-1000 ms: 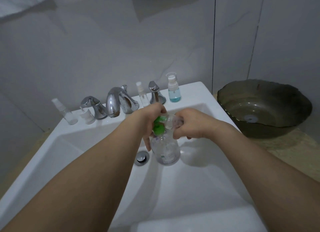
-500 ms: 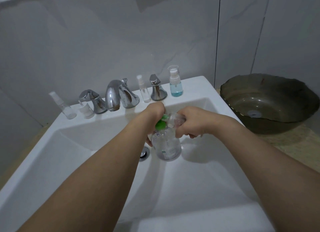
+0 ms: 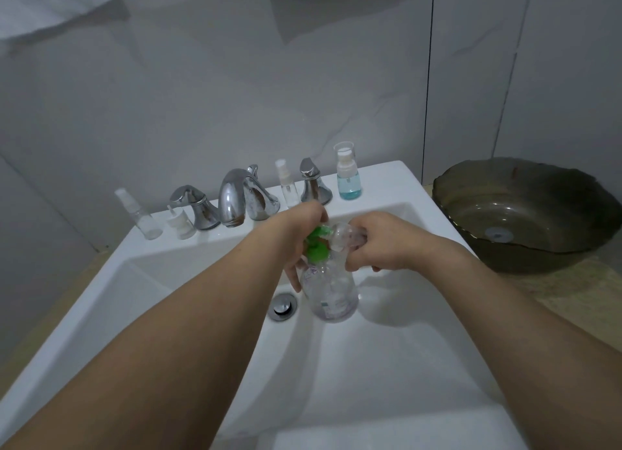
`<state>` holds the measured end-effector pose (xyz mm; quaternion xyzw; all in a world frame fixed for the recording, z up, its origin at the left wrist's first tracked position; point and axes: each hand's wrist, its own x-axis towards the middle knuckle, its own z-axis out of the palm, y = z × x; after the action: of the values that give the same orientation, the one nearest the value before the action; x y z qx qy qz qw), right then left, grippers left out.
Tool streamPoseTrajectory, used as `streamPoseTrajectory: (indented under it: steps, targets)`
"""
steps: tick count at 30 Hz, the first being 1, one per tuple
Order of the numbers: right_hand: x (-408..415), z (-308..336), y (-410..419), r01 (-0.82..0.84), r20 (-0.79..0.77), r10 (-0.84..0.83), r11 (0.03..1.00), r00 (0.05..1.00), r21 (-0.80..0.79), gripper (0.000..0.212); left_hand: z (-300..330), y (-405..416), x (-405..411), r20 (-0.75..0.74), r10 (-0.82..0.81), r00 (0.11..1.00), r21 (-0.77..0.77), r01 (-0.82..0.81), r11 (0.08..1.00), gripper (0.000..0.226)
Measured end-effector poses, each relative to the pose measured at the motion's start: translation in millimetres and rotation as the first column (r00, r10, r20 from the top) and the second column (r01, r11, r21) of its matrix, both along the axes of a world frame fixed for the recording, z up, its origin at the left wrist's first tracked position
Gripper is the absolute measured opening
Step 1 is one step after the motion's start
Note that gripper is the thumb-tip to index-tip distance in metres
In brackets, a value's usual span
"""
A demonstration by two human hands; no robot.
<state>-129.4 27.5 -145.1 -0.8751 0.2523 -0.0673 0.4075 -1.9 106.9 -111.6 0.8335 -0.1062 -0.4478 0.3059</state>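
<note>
Over the white sink basin (image 3: 387,365) I hold a clear glass bottle (image 3: 331,291) upright. My left hand (image 3: 301,234) grips its neck together with a small green funnel (image 3: 318,247) set in the mouth. My right hand (image 3: 377,241) grips a small clear bottle (image 3: 346,236) lying on its side, its mouth pointing at the green funnel. The clear bottle's lower body shows a label and hangs just right of the drain (image 3: 283,306).
A chrome faucet (image 3: 235,197) with two handles stands on the sink's back ledge. Beside it are several small bottles, among them a clear spray bottle (image 3: 139,217) and a pump bottle of blue liquid (image 3: 348,173). A dark glass bowl (image 3: 525,214) sits at the right.
Both hands keep the same grip on the bottles; they shifted only slightly while the camera moved.
</note>
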Motion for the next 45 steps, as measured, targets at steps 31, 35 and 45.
streamPoseTrajectory:
  steps: [31,35,45]
  targets:
    - [-2,4,1,-0.006,-0.028,0.006,1.000,1.000,-0.006,0.019,-3,-6,3,0.009,-0.009,1.000,0.012,0.009,1.000,0.044]
    - [-3,3,-1,-0.006,-0.009,0.006,1.000,1.000,-0.007,0.018,1,-7,4,-0.030,-0.034,0.999,0.048,0.035,0.998,0.050]
    - [-2,3,0,-0.033,-0.111,0.040,0.997,0.993,0.066,0.018,-13,-8,-2,0.109,-0.024,0.994,0.036,0.020,0.999,0.036]
